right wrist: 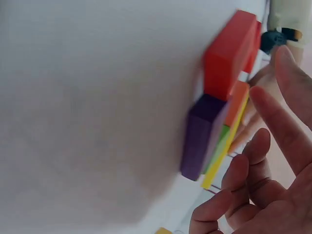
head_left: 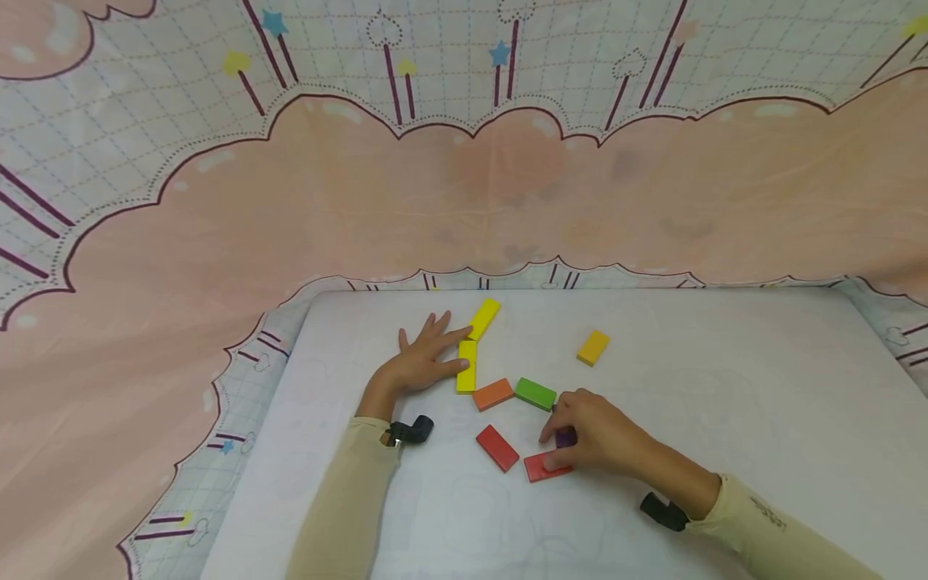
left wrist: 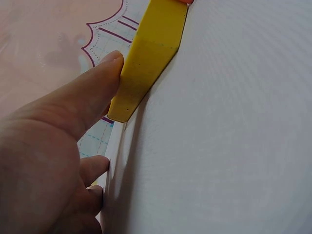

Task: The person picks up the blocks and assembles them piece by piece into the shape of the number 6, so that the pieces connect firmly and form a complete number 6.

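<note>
My left hand (head_left: 416,364) lies spread beside two yellow blocks. Its thumb touches the lower yellow block (head_left: 466,379), and its index finger reaches the upper yellow block (head_left: 487,314). An orange block (head_left: 494,395) and a green block (head_left: 535,393) continue the curved line to the right. My right hand (head_left: 605,431) hovers over a purple block (head_left: 565,437) and a red block (head_left: 538,467), partly covering both. The right wrist view shows its loosely bent fingers apart from the purple block (right wrist: 197,139) and red block (right wrist: 229,58). Another red block (head_left: 497,448) lies left of these.
A separate amber-yellow block (head_left: 593,348) lies toward the back right. The white tabletop (head_left: 761,403) ends at a patterned cloth (head_left: 507,193) behind and along the left. Black wrist devices (head_left: 663,511) sit on both wrists.
</note>
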`<state>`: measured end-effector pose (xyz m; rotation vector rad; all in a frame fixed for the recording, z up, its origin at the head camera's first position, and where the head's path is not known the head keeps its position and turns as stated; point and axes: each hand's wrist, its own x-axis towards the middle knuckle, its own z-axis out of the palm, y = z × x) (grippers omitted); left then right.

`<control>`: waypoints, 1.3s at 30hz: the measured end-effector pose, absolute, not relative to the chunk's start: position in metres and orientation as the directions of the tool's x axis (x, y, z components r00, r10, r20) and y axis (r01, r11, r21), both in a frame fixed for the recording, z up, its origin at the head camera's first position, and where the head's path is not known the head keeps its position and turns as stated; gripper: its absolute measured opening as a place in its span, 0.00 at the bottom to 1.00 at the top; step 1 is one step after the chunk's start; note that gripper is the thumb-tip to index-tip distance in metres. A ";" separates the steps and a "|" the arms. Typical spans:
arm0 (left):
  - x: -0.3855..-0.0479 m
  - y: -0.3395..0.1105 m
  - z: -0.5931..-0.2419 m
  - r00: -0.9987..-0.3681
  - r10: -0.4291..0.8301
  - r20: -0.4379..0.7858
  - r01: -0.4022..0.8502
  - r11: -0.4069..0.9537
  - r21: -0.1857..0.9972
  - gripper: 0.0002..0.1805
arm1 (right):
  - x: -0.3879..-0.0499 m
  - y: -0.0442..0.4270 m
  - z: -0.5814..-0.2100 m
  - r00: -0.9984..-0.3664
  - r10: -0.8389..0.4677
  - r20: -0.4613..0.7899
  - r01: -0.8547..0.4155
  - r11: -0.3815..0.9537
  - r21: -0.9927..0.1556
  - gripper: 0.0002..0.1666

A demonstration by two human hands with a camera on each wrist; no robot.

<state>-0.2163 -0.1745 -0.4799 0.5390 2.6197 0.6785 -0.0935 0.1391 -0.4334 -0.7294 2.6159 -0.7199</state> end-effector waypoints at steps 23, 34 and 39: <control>-0.217 -0.175 -0.481 -0.855 0.449 -0.259 0.263 0.806 0.531 0.38 | -0.083 0.128 -0.446 -0.838 -0.527 -0.143 -0.395 0.764 -0.510 0.17; -0.217 -0.175 -0.481 -0.858 0.442 -0.261 0.254 0.808 0.531 0.38 | -0.097 0.149 -0.436 -0.883 -0.448 -0.140 -0.304 0.774 -0.555 0.14; -0.217 -0.175 -0.480 -0.858 0.441 -0.263 0.252 0.808 0.533 0.38 | -0.102 0.160 -0.436 -0.907 -0.382 -0.178 -0.222 0.792 -0.569 0.17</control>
